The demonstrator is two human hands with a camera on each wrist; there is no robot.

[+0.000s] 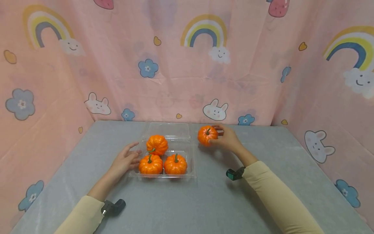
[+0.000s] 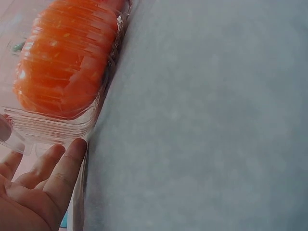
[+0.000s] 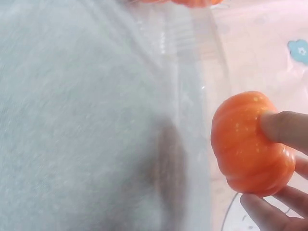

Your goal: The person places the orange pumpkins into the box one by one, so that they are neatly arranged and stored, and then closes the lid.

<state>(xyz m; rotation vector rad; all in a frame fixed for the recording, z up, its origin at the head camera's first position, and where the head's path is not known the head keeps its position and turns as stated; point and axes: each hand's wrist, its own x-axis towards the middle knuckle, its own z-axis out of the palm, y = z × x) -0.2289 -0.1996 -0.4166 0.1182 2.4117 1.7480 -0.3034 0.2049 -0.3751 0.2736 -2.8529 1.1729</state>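
A clear plastic clamshell box (image 1: 191, 164) lies with its lid folded back on the grey table. Inside it are three small orange pumpkins: one at the back left (image 1: 157, 145), one at the front left (image 1: 150, 165) and one at the front right (image 1: 175, 164). My left hand (image 1: 124, 161) rests against the box's left side, fingers extended; in the left wrist view its fingertips (image 2: 76, 147) touch the ribbed plastic wall. My right hand (image 1: 228, 139) holds another orange pumpkin (image 1: 206, 136) between thumb and fingers, right of the box and above the table.
The grey table (image 1: 210, 204) extends in front and to both sides. A pink curtain (image 1: 187, 87) printed with rainbows, rabbits and flowers hangs around its back and sides. The box's transparent lid (image 1: 169, 130) lies toward the curtain. Each wrist carries a small dark camera (image 1: 235, 174).
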